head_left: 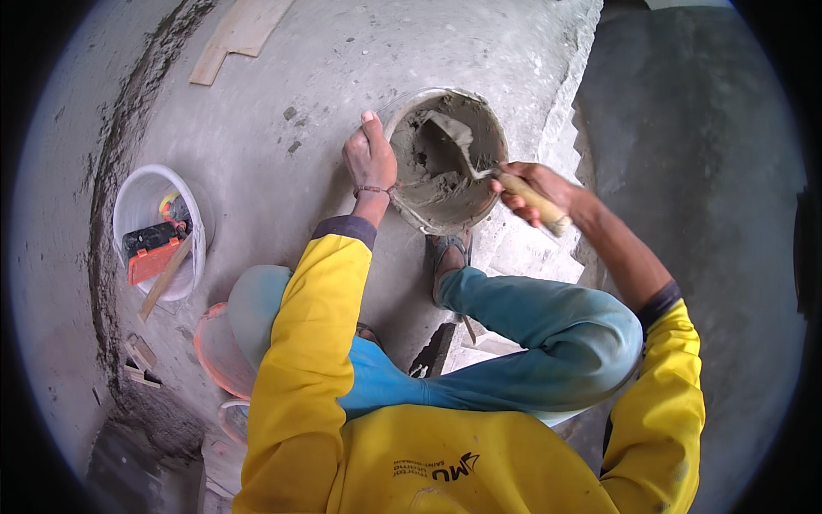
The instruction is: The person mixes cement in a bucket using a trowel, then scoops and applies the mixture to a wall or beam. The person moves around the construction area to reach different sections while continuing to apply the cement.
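A round bucket (402, 208) of wet grey mortar (428, 195) stands on the concrete just ahead of my feet. My left hand (370, 156) rests at its left side, thumb up by the rim, the other fingers curled and partly hidden against the wall of the bucket. Wrapped around the wooden handle of a trowel (452, 128) is my right hand (535, 190), at the right rim. The trowel's metal blade lies in the mortar, with some grey mix on it.
At the left, a white bucket (195, 193) holds an orange-and-black tool and a wooden stick (165, 278). Below it sits an orange-rimmed tub (214, 360). Flat boards (235, 43) lie at the far left. To my right the slab ends in a jagged stepped edge (565, 146).
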`<action>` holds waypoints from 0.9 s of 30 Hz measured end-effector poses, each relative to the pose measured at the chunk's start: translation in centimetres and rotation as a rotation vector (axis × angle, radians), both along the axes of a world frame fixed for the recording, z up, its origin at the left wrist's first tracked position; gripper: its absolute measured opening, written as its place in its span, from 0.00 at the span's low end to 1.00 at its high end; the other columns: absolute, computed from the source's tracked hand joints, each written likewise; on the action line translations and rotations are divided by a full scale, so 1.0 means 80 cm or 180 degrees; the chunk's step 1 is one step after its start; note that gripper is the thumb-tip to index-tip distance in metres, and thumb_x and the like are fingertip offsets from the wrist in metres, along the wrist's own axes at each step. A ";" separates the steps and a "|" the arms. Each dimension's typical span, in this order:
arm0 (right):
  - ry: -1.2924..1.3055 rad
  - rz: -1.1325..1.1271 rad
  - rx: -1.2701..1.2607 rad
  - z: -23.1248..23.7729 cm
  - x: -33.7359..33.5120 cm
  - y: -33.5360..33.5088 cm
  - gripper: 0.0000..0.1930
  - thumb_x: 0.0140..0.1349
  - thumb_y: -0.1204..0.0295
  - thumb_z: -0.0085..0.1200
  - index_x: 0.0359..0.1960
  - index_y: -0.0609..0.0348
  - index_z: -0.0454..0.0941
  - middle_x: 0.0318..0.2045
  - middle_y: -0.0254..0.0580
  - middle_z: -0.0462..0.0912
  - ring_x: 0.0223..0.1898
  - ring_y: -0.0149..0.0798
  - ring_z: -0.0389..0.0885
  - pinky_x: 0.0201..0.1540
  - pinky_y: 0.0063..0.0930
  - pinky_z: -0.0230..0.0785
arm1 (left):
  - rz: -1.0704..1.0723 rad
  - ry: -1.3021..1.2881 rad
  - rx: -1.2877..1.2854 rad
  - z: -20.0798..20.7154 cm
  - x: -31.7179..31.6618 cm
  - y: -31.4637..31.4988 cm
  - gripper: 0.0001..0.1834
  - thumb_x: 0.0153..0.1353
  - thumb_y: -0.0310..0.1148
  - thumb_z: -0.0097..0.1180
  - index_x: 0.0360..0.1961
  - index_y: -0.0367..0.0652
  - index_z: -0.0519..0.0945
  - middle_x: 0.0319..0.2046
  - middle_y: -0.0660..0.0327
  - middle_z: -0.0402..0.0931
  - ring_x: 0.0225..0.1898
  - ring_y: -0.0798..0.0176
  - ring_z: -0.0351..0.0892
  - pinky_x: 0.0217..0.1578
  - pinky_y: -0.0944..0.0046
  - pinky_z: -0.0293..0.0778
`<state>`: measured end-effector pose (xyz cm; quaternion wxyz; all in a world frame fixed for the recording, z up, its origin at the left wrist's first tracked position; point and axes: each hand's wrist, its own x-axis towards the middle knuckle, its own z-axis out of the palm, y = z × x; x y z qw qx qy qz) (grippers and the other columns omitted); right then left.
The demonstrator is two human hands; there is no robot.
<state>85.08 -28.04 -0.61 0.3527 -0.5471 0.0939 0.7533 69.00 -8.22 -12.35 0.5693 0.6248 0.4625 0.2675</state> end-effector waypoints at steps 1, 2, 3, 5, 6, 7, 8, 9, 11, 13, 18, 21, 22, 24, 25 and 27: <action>-0.0951 0.0828 -0.0260 0.033 -0.002 0.020 0.19 0.75 0.56 0.28 0.39 0.55 0.69 0.14 0.28 0.65 0.08 0.26 0.65 0.08 0.19 0.64 | 0.0109 0.0024 -0.0042 -0.001 -0.003 0.004 0.38 0.69 0.55 0.34 0.19 0.26 0.69 0.15 0.38 0.62 0.19 0.42 0.64 0.27 0.44 0.60; -0.1495 0.1474 -0.0584 0.061 -0.006 0.043 0.18 0.74 0.56 0.29 0.39 0.54 0.69 0.14 0.27 0.65 0.08 0.25 0.64 0.09 0.19 0.64 | 0.0224 0.0059 -0.0077 -0.001 -0.007 0.007 0.38 0.69 0.55 0.33 0.18 0.26 0.69 0.15 0.38 0.62 0.19 0.42 0.64 0.27 0.44 0.60; -0.1543 0.1502 -0.0570 0.060 0.000 0.046 0.19 0.74 0.55 0.30 0.39 0.55 0.69 0.13 0.26 0.64 0.08 0.25 0.64 0.09 0.20 0.64 | 0.0279 0.0065 -0.0136 -0.001 -0.008 0.004 0.38 0.69 0.55 0.33 0.18 0.26 0.69 0.15 0.38 0.61 0.19 0.42 0.64 0.27 0.44 0.60; -0.1627 0.1793 -0.0811 0.048 -0.001 0.069 0.17 0.73 0.56 0.34 0.40 0.56 0.68 0.15 0.27 0.66 0.11 0.25 0.65 0.11 0.21 0.66 | 0.0136 0.0176 0.0001 -0.001 -0.014 0.005 0.39 0.69 0.56 0.32 0.18 0.26 0.68 0.14 0.38 0.61 0.19 0.42 0.63 0.27 0.45 0.60; -0.1654 0.1669 -0.0801 0.005 -0.011 0.059 0.14 0.72 0.59 0.36 0.41 0.56 0.68 0.18 0.28 0.68 0.14 0.25 0.67 0.13 0.23 0.67 | 0.0005 0.0147 0.0047 0.001 -0.003 0.000 0.39 0.69 0.56 0.32 0.19 0.26 0.68 0.14 0.39 0.61 0.19 0.42 0.63 0.27 0.45 0.59; -0.1463 0.1702 -0.0707 -0.019 -0.030 0.067 0.11 0.70 0.62 0.37 0.41 0.56 0.68 0.20 0.30 0.69 0.16 0.27 0.69 0.15 0.26 0.67 | 0.0123 0.0013 -0.0006 0.000 0.007 -0.007 0.38 0.69 0.56 0.32 0.19 0.26 0.69 0.14 0.39 0.61 0.19 0.42 0.63 0.27 0.45 0.59; -0.1335 0.1353 -0.0536 -0.049 -0.052 0.070 0.11 0.69 0.62 0.38 0.40 0.56 0.68 0.19 0.29 0.68 0.14 0.27 0.68 0.15 0.28 0.66 | 0.0240 -0.0085 -0.0042 -0.005 0.012 -0.016 0.38 0.69 0.56 0.32 0.19 0.26 0.69 0.15 0.39 0.62 0.19 0.42 0.64 0.27 0.45 0.59; -0.1027 0.1705 -0.0654 -0.035 -0.062 0.092 0.13 0.69 0.60 0.36 0.35 0.56 0.68 0.19 0.29 0.68 0.17 0.26 0.69 0.18 0.26 0.69 | 0.0397 -0.0148 -0.0064 -0.008 0.010 -0.019 0.38 0.69 0.56 0.31 0.20 0.26 0.69 0.15 0.38 0.62 0.19 0.42 0.64 0.27 0.45 0.59; -0.0807 0.2423 -0.0705 -0.014 -0.053 0.099 0.15 0.70 0.58 0.35 0.35 0.55 0.69 0.18 0.28 0.67 0.17 0.25 0.69 0.17 0.24 0.68 | 0.0228 -0.0052 -0.0078 -0.022 -0.006 -0.006 0.38 0.69 0.56 0.32 0.21 0.27 0.71 0.16 0.38 0.64 0.20 0.42 0.65 0.28 0.44 0.60; -0.0929 0.3197 -0.0779 0.017 -0.043 0.105 0.18 0.71 0.54 0.35 0.36 0.53 0.71 0.18 0.26 0.67 0.15 0.24 0.67 0.15 0.22 0.64 | 0.0182 -0.0082 -0.0158 -0.023 -0.014 0.008 0.38 0.69 0.56 0.32 0.23 0.27 0.73 0.18 0.37 0.66 0.21 0.39 0.66 0.29 0.43 0.61; -0.1558 0.2514 -0.1221 0.057 0.020 0.094 0.18 0.69 0.49 0.41 0.39 0.50 0.70 0.15 0.26 0.66 0.12 0.24 0.65 0.13 0.22 0.64 | 0.0247 0.0026 -0.0029 -0.008 -0.013 0.001 0.39 0.69 0.56 0.32 0.23 0.25 0.74 0.20 0.33 0.69 0.25 0.33 0.71 0.30 0.42 0.63; -0.0679 0.1579 -0.1098 -0.025 0.019 0.040 0.16 0.72 0.53 0.35 0.35 0.49 0.68 0.15 0.25 0.65 0.11 0.26 0.63 0.12 0.23 0.61 | 0.0059 -0.0192 0.0095 0.004 0.002 -0.018 0.39 0.69 0.55 0.31 0.23 0.24 0.75 0.21 0.32 0.71 0.28 0.30 0.73 0.32 0.40 0.63; -0.0259 0.1308 -0.0983 -0.048 -0.005 0.032 0.16 0.72 0.54 0.34 0.35 0.49 0.68 0.15 0.24 0.65 0.11 0.26 0.63 0.13 0.23 0.61 | -0.0004 -0.0245 0.0136 0.005 0.002 -0.021 0.39 0.69 0.55 0.31 0.23 0.24 0.75 0.22 0.32 0.71 0.29 0.29 0.74 0.32 0.39 0.64; 0.0069 0.1723 -0.1099 -0.055 -0.050 0.047 0.15 0.72 0.55 0.34 0.36 0.50 0.68 0.16 0.24 0.66 0.11 0.25 0.64 0.13 0.22 0.62 | -0.0032 -0.0095 0.0164 0.000 -0.003 -0.008 0.39 0.69 0.55 0.31 0.23 0.24 0.75 0.22 0.32 0.71 0.29 0.29 0.74 0.33 0.39 0.64; -0.0248 0.1913 -0.0903 -0.040 -0.043 0.054 0.16 0.71 0.54 0.35 0.34 0.50 0.68 0.16 0.26 0.67 0.11 0.24 0.64 0.14 0.21 0.64 | -0.0045 -0.0028 0.0172 -0.002 -0.003 -0.001 0.39 0.69 0.55 0.31 0.23 0.24 0.75 0.22 0.32 0.71 0.30 0.29 0.74 0.34 0.39 0.65; -0.1124 0.2915 -0.0834 0.013 -0.037 0.080 0.18 0.71 0.54 0.37 0.41 0.54 0.72 0.18 0.31 0.69 0.13 0.26 0.65 0.15 0.24 0.67 | 0.0054 0.0117 0.0143 -0.008 -0.003 0.011 0.39 0.68 0.55 0.31 0.22 0.25 0.76 0.22 0.32 0.72 0.29 0.29 0.75 0.34 0.38 0.65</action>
